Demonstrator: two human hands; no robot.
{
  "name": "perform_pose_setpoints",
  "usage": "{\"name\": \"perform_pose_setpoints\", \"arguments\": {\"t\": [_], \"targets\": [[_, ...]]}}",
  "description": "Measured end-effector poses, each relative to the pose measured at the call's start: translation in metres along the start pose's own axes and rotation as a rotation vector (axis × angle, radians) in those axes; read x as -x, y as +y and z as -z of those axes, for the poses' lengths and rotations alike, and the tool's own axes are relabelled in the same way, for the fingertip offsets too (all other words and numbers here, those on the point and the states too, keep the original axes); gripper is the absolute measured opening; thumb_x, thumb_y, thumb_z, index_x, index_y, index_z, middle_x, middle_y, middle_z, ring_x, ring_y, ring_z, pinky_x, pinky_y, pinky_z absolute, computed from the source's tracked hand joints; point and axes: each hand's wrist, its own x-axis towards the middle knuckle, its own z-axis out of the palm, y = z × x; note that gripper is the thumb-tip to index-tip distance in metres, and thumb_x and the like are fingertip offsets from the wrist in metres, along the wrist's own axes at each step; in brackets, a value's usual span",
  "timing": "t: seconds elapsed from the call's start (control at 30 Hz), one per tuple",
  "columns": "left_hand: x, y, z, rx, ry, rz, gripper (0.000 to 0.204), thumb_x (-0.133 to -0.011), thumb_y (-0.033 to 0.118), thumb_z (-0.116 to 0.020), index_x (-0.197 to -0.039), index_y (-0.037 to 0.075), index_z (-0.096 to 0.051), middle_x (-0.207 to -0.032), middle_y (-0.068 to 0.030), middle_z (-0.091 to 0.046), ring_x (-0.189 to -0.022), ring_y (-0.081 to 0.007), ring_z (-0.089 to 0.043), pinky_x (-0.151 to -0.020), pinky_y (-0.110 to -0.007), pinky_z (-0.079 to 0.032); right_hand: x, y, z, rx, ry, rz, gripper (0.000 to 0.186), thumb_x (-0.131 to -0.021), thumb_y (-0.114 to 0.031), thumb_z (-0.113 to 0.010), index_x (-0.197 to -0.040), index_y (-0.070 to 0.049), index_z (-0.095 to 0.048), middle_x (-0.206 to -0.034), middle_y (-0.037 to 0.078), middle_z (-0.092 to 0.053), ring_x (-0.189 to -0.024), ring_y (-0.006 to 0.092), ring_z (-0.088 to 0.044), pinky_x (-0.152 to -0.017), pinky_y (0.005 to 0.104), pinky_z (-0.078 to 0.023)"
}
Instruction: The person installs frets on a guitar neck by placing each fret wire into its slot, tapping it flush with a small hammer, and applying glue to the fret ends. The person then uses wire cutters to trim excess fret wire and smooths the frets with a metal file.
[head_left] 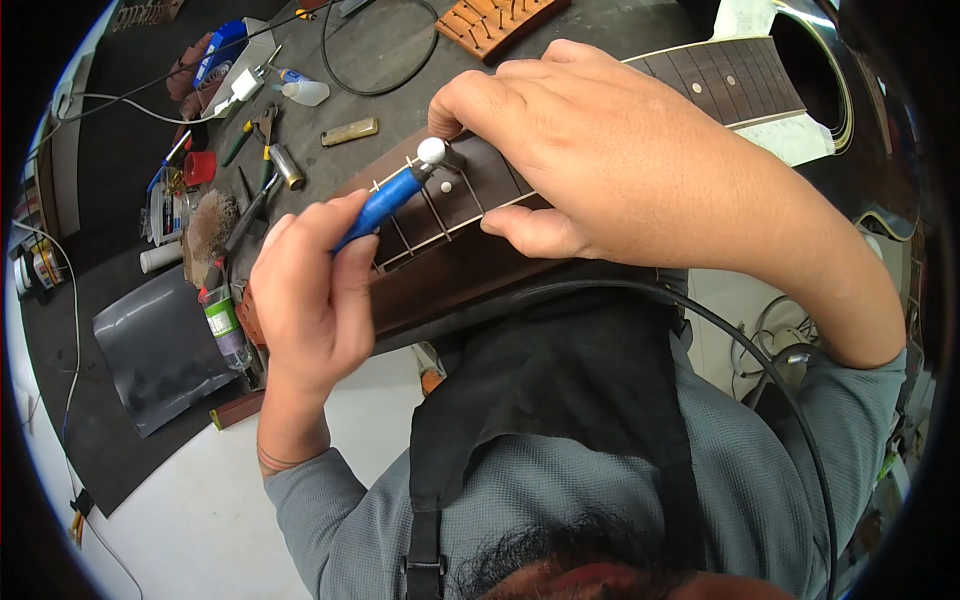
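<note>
My left hand point(315, 285) is closed around the blue handle of a small hammer point(385, 205). The hammer has a white, rounded face and a grey metal part, and its head sits over the dark fretboard point(465, 195) of a guitar. My right hand point(590, 150) arches across the fretboard, index finger at the far edge and thumb at the near edge. Between these two fingertips lies a fret wire point(468, 182), partly hidden by the hammer head. Other fret wires point(436, 212) cross the board to the left, beside a pale dot inlay.
On the dark bench at left lie pliers point(262, 135), a metal cylinder point(287, 167), a brush point(212, 225) and a bottle with a green label point(226, 325). A slotted wooden block point(495, 25) stands at the back. White paper point(790, 140) borders the guitar's soundhole at right.
</note>
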Motion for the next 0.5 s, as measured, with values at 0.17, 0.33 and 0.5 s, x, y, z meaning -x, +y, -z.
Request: {"name": "perform_pose_setpoints", "arguments": {"t": [0.17,0.33,0.5], "targets": [[0.003,-0.001,-0.010,0.188,0.241,0.037,0.027,-0.112,0.011,-0.063,-0.134,-0.005,-0.066,-0.114,-0.0109,-0.072,-0.095,-0.0165,-0.067,-0.089,-0.029,-0.053,-0.002,0.000,0.003,0.031,-0.006,0.019,0.055,-0.085,-0.024,-0.088,-0.129,-0.006,-0.060,-0.109,0.014,-0.074,-0.105,0.0327,-0.071,-0.098,0.0429,-0.051],[0.004,0.000,-0.012,0.171,0.323,0.055,0.028,-0.113,0.015,-0.061,-0.132,-0.007,-0.064,-0.108,-0.0074,-0.069,-0.092,-0.0149,-0.062,-0.088,-0.028,-0.050,-0.003,0.001,0.004,0.001,-0.010,0.023,0.055,-0.086,-0.023,-0.087,-0.129,-0.005,-0.060,-0.107,0.014,-0.074,-0.104,0.0335,-0.071,-0.099,0.0437,-0.051],[0.002,-0.002,-0.011,0.201,0.239,0.060,0.027,-0.112,0.015,-0.063,-0.130,-0.005,-0.060,-0.100,-0.0107,-0.068,-0.082,-0.0139,-0.058,-0.078,-0.026,-0.047,-0.004,0.001,0.003,0.025,-0.012,0.039,0.050,-0.089,-0.025,-0.085,-0.126,-0.001,-0.062,-0.105,0.016,-0.075,-0.103,0.0340,-0.073,-0.099,0.0431,-0.053]]}}
